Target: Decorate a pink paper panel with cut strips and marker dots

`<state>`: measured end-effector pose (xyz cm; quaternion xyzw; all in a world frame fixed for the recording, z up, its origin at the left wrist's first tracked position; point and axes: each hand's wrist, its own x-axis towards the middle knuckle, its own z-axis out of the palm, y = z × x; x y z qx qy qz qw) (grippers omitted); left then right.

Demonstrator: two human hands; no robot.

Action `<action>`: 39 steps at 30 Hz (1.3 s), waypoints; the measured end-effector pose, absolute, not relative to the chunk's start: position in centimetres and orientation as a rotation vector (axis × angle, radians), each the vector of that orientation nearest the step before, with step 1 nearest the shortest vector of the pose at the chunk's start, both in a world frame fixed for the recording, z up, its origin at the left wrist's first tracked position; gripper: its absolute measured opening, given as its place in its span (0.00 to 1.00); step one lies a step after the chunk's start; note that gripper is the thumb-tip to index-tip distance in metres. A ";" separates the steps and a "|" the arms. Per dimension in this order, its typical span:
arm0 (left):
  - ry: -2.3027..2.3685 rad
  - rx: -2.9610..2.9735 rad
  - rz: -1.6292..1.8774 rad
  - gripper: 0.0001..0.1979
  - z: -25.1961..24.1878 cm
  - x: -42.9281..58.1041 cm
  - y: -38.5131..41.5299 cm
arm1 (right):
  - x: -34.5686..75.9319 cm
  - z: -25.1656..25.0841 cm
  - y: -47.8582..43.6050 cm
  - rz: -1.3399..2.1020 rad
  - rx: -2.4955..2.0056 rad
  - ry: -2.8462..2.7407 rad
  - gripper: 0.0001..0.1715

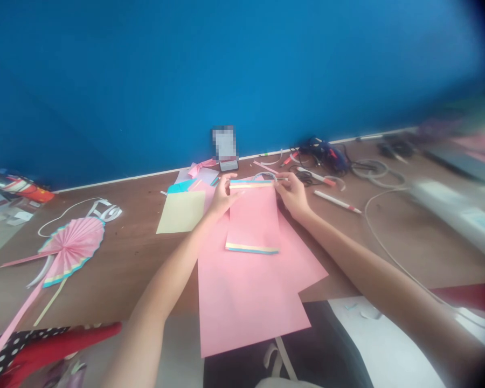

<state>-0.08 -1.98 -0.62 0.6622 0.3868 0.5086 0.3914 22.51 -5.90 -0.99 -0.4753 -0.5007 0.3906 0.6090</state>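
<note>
A pink paper rectangle [253, 218] with yellow and blue bands along its top and bottom edges lies before me. Its top left corner is between the fingers and thumb of my left hand [223, 195]. At the top right corner, my right hand [293, 195] pinches the same paper. A thin, pale blue curved strip [264, 174] arches just beyond the top band, near my right fingertips. Larger pink sheets [242, 302] lie underneath, reaching over the table's front edge.
A pleated pink fan [75, 245] with blue and yellow trim lies left. Beside my left forearm are yellow paper [181, 212] and blue paper [180, 186]. A phone [224, 144] stands at the wall. Rightward lie a white pen [335, 201], cables [374, 168] and a white power strip [456, 207].
</note>
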 end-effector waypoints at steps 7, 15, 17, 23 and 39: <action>0.950 1.501 1.248 0.22 -1.5 -0.4 -1.1 | 22.7 -1.4 -5.6 0.888 -1.133 -1.100 0.14; 1.095 1.576 1.378 0.12 -1.8 -0.4 -1.1 | 22.7 -1.6 -5.5 0.883 -1.148 -1.091 0.13; 1.103 1.591 1.398 0.11 -1.7 -0.4 -1.3 | 22.7 -1.7 -5.4 0.884 -1.143 -1.093 0.13; 1.110 1.628 1.390 0.09 -1.5 -0.4 -1.3 | 22.8 -1.8 -5.4 0.888 -1.142 -1.098 0.13; 1.099 1.754 1.341 0.07 -1.4 -0.2 -1.3 | 22.5 -0.9 -5.9 0.802 -1.223 -1.326 0.16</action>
